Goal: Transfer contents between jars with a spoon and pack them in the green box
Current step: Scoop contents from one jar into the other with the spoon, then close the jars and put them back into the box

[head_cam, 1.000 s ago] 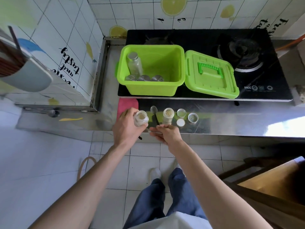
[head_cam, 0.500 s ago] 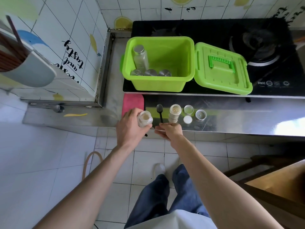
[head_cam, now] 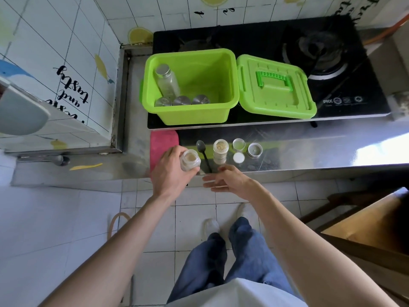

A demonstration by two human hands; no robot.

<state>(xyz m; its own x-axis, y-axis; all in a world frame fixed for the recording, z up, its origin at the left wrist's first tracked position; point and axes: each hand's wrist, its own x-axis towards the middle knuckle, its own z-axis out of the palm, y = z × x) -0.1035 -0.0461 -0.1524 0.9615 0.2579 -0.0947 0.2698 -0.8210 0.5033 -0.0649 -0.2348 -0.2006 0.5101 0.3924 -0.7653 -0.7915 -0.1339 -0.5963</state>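
our left hand point(head_cam: 171, 173) wraps an open jar point(head_cam: 190, 160) of pale contents at the steel counter point(head_cam: 309, 149) edge. our right hand point(head_cam: 230, 180) hangs loose beside it, fingers spread, holding nothing. just beyond our hands lies a black spoon point(head_cam: 204, 155), then a second open jar point(head_cam: 220, 151) and lids. farther back, the green box point(head_cam: 190, 85) holds capped jars.
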